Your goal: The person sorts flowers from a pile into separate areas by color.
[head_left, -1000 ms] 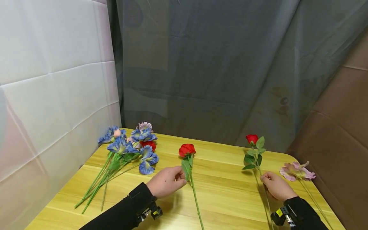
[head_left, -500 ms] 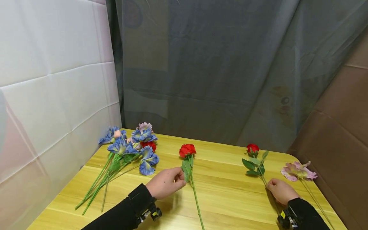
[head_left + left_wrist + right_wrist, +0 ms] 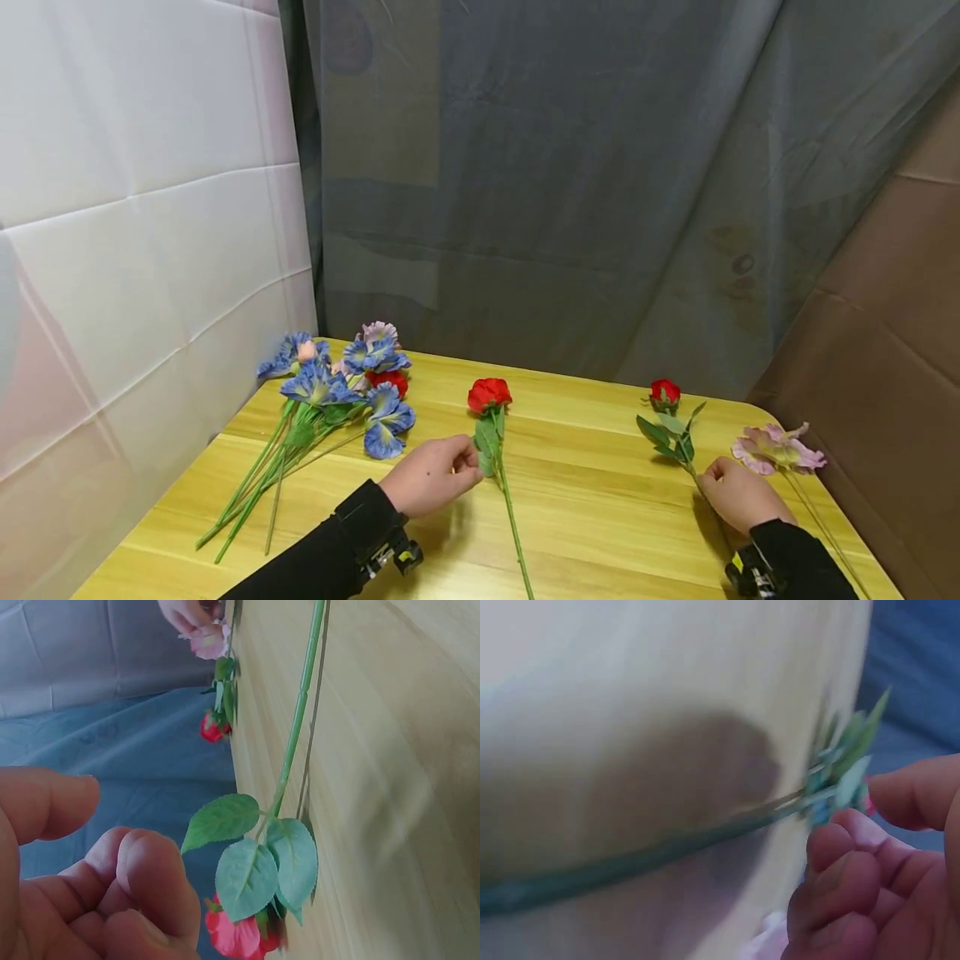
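Note:
A red rose (image 3: 489,395) with a long green stem lies in the middle of the table. My left hand (image 3: 431,477) hovers beside its leaves, fingers loosely bent. In the left wrist view the thumb and fingers (image 3: 154,874) are apart, with nothing between them. Another red rose (image 3: 664,393) lies toward the right, its leaves pointing up and its lower stem partly hidden by my right hand (image 3: 744,493). The right wrist view shows a gap between thumb and bent fingers (image 3: 840,885), with the green stem (image 3: 630,866) passing just beyond the fingertips.
A pale purple flower (image 3: 780,448) lies right of my right hand. At the back left, several blue flowers (image 3: 318,383) lie bunched with pink ones and a red rose (image 3: 388,382). White cloth (image 3: 150,275), grey cloth (image 3: 525,208) and brown cloth (image 3: 885,375) surround the wooden table (image 3: 585,500).
The right-hand rose has come down onto the table and shifted slightly right. My right hand has moved a little right and lower, and its fingers have come off the stem. The left hand stays put.

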`<action>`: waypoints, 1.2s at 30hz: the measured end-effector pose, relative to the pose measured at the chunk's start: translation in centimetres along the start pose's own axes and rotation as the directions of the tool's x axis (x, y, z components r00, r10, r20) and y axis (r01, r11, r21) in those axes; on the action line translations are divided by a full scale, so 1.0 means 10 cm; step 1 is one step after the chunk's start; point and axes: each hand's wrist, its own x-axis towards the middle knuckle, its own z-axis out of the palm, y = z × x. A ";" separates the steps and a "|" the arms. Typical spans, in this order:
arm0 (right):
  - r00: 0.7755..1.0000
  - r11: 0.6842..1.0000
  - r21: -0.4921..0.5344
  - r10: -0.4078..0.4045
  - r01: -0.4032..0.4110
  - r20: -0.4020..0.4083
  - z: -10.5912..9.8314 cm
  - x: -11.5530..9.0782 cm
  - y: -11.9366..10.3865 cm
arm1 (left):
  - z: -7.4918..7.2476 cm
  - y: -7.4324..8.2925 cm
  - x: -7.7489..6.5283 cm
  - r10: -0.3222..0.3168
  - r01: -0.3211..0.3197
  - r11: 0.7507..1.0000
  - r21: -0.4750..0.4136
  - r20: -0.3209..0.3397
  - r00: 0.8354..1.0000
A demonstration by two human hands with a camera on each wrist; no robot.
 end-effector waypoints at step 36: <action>0.938 0.921 0.206 -0.345 0.329 0.042 0.97 -0.26 -2.28 | 0.06 -0.07 -0.02 -0.063 0.061 0.997 -0.046 -0.037 0.997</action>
